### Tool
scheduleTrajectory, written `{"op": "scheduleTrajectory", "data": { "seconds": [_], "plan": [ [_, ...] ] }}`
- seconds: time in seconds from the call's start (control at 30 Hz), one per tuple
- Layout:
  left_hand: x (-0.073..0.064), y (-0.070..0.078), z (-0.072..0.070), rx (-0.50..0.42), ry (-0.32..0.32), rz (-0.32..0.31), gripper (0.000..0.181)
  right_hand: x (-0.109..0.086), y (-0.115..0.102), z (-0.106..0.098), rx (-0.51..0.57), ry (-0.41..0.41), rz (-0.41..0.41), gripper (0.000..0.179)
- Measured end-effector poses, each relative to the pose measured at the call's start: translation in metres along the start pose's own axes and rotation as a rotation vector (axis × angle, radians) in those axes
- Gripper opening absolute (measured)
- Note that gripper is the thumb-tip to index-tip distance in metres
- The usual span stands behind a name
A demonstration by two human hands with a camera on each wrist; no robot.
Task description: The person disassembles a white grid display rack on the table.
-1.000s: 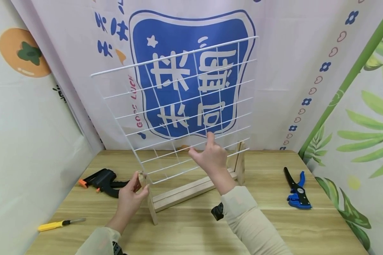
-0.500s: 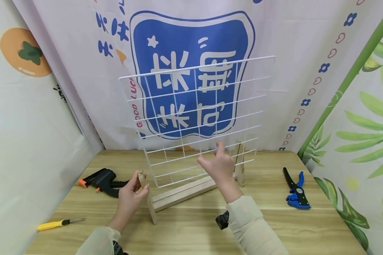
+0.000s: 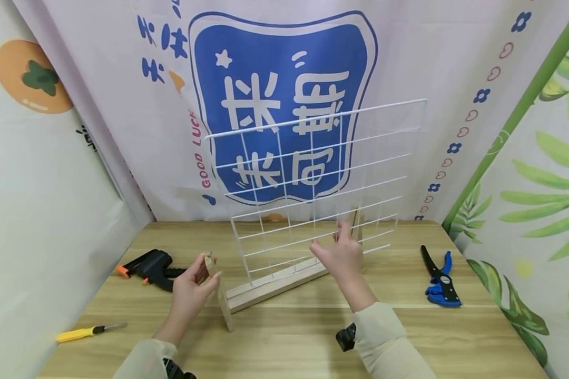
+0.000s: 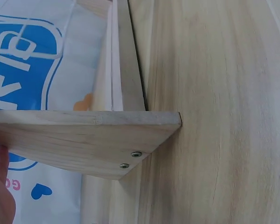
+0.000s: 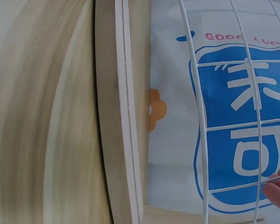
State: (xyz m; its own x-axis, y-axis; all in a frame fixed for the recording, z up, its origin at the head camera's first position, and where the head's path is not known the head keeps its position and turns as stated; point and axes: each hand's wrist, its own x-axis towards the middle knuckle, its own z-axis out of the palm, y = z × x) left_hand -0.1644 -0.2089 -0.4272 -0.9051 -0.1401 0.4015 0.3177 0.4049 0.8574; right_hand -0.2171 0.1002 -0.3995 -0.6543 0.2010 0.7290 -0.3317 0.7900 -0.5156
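In the head view my left hand (image 3: pixel 189 290) grips the upper end of the left wooden upright (image 3: pixel 224 305). A grooved wooden rail (image 3: pixel 280 288) joins it to the right upright (image 3: pixel 357 226). My right hand (image 3: pixel 344 261) holds a white wire grid (image 3: pixel 314 199) by its lower wires, tilted, left lower corner close over the rail. Fingers (image 5: pixel 276 190) pinch a wire in the right wrist view, where the grid's bottom bar (image 5: pixel 204 140) stands apart from the rail. The left wrist view shows two screw heads (image 4: pixel 136 154) in the left upright.
A black clamp with orange tips (image 3: pixel 154 268) lies left of the frame, a yellow-handled screwdriver (image 3: pixel 78 334) nearer the front. Blue and black pliers (image 3: pixel 443 287) lie at the right. A printed cloth (image 3: pixel 408 158) hangs behind the wooden tabletop (image 3: pixel 284 347).
My right hand has moved the grid down and to the right, bringing its lower edge close to the rail. My left hand has stayed on the left upright.
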Motion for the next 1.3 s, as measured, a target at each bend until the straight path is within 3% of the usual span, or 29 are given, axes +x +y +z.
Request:
{"op": "scheduleTrajectory", "data": {
  "seconds": [0.27, 0.43, 0.53, 0.73, 0.93, 1.17, 1.3],
  "plan": [
    [-0.007, 0.006, -0.009, 0.02, -0.075, -0.129, 0.063, -0.015, 0.026, -0.016, 0.037, 0.047, -0.024, 0.058],
    [-0.009, 0.01, -0.017, 0.043, -0.085, -0.182, 0.069, -0.027, 0.037, -0.029, 0.027, 0.003, 0.023, 0.057],
    [-0.01, 0.011, -0.021, 0.066, -0.08, -0.183, 0.069, -0.034, 0.042, -0.036, 0.029, -0.041, 0.072, 0.058],
    [-0.011, 0.014, -0.028, 0.109, -0.081, -0.161, 0.065, -0.046, 0.048, -0.048, 0.027, -0.053, 0.13, 0.064],
    [-0.017, 0.015, -0.037, 0.164, -0.083, -0.172, 0.068, -0.057, 0.05, -0.058, 0.016, -0.11, 0.254, 0.066],
    [-0.02, 0.009, -0.05, 0.189, -0.03, -0.077, 0.063, -0.068, 0.057, -0.061, -0.001, -0.086, 0.203, 0.067],
    [-0.02, 0.009, -0.06, 0.212, -0.019, -0.082, 0.064, -0.074, 0.06, -0.062, -0.004, -0.118, 0.237, 0.067]
  ]
}}
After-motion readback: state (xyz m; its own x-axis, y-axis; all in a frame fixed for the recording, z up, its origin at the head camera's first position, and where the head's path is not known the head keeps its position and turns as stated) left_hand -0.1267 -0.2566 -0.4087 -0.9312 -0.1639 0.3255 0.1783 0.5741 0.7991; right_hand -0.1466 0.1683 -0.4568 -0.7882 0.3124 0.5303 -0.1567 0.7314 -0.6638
